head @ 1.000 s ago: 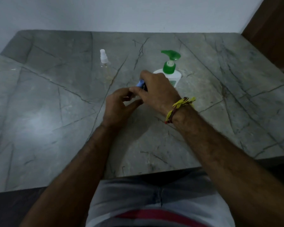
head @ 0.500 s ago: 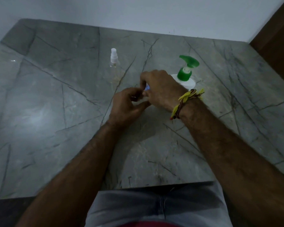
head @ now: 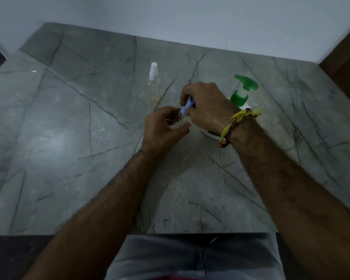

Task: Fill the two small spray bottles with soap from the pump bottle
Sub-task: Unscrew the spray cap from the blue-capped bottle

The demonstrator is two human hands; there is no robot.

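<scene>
On the left, bare grey marble tabletop (head: 55, 122), dim light, nothing on it

Further in, clear spray bottle (head: 153, 85) with white cap, upright, untouched, same spot as a second ago, well apart from both hands

At centre, left hand (head: 162, 130) curled loosely around a small clear bottle (head: 179, 123), body barely visible between fingers and thumb; firmness of grip hard to tell

Just right of it, right hand (head: 205, 107) clamped on a blue cap (head: 187, 104), fingers bent round it, thumb underneath. Compared with a second ago, cap now more exposed and tilted, showing more blue below the knuckles; judged as cap being twisted loose or lifted off, though whether fully free of the neck cannot be told

Behind the right wrist, pump bottle (head: 239, 97), green head and collar, white base peeking out beneath the forearm, standing, not yet used

Yellow-brown thread band (head: 237, 123) on the right wrist

Meaning for the task: opening stage only, no soap moved so far; next likely cap set down, then nozzle brought over the open neck
</scene>
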